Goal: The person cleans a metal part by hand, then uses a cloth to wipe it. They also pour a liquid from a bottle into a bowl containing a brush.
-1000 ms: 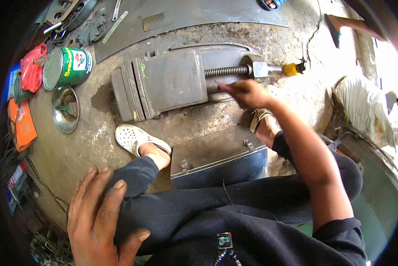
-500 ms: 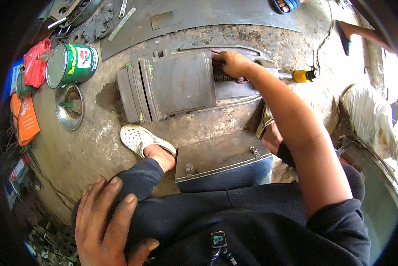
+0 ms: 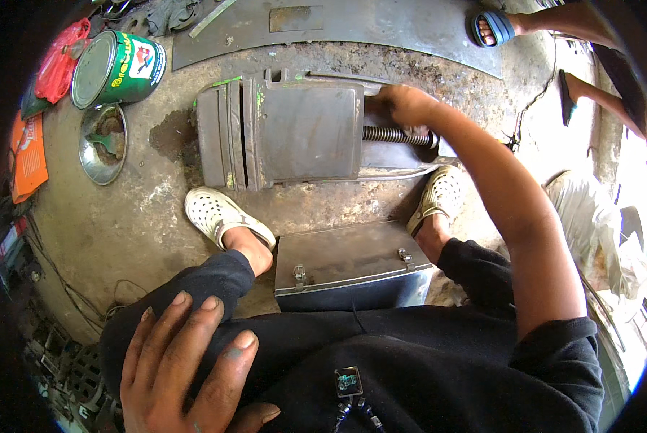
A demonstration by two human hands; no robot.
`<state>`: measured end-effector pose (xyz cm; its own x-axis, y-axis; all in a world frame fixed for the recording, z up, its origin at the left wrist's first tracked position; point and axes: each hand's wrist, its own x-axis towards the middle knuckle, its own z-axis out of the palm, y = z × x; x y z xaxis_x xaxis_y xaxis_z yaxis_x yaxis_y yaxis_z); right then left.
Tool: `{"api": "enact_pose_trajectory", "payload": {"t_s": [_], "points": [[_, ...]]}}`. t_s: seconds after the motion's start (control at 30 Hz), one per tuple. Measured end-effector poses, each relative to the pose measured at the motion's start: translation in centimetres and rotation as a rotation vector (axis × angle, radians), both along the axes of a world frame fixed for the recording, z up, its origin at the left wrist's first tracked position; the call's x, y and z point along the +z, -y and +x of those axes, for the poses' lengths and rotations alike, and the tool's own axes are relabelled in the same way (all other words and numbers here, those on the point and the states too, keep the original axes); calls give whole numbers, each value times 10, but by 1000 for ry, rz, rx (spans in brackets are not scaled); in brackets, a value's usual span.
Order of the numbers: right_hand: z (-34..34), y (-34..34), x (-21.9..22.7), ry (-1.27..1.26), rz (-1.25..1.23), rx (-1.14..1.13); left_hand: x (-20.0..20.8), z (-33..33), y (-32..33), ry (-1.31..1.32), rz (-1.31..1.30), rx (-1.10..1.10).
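A large grey metal vise lies on the concrete floor in front of me. Its threaded screw shows in the opening to the right of the wide flat plate. My right hand reaches into that opening, above the screw. Its fingers are curled and partly hidden, and I cannot make out what is in them. Over my left thigh, my left hand is spread with nothing in it; dark smudges mark its fingers.
A metal box with two latches sits between my feet. At the left are a green paint can, a metal bowl with a green brush, a red plastic bag and an orange box. Beyond lies sheet metal; another person's sandalled foot stands there.
The view has shifted a little. My right hand still works inside the vise, and more of the screw shows. A yellow object at the vise's right end is now out of sight. The other person's foot has shifted.
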<state>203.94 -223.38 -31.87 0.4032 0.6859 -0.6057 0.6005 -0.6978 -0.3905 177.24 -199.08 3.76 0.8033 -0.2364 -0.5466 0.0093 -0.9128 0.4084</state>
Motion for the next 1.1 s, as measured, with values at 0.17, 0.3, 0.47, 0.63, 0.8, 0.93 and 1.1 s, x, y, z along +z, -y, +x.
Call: {"api": "enact_pose_trajectory", "payload": {"t_s": [0.17, 0.3, 0.47, 0.63, 0.8, 0.93, 1.1], "points": [[7, 17, -9, -85, -43, 154, 2, -1, -6, 40, -14, 6], [32, 36, 6, 245, 279, -189, 2, -8, -8, 38, -14, 27], [-3, 31, -3, 153, 22, -211, 2, -12, -6, 35, -7, 13], [-13, 31, -16, -179, 51, -286, 3, -12, -5, 85, -31, -6], [13, 51, 2, -147, 331, -660, 1, -12, -4, 74, -38, 8], [-21, 26, -11, 249, -365, -194, 1, -10, -3, 83, -39, -16], [-42, 5, -22, 23, 80, -387, 3, -9, -1, 76, -41, -44]]}}
